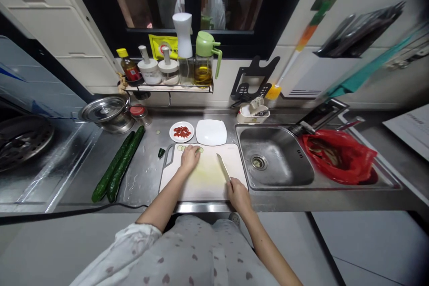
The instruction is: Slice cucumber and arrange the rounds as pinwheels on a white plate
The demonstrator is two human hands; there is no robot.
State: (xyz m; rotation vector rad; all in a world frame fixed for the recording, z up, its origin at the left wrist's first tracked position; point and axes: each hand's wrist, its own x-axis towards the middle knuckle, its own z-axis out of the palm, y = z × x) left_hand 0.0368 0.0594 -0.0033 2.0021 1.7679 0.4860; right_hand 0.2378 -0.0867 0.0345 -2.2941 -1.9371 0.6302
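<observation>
My right hand (240, 194) is closed round the handle of a kitchen knife (223, 167), its blade angled up and left over the white cutting board (208, 187). At the board's far left, my left hand (190, 159) is bent with its fingers together on the sliced cucumber (200, 149). More pale green slices show just left of its fingers, in a row by the far edge; the hand hides part of them. Beyond the board sit a small plate of chopped red chilli (182, 132) and a white square plate (211, 132).
Two whole cucumbers (125, 165) lie on the steel counter at left, with a cucumber end (161, 153) beside the board. A lidded pot (107, 114) stands behind them. On the right are the sink (278, 156) and a red plastic bag (340, 156). Seasoning bottles line a shelf (170, 88).
</observation>
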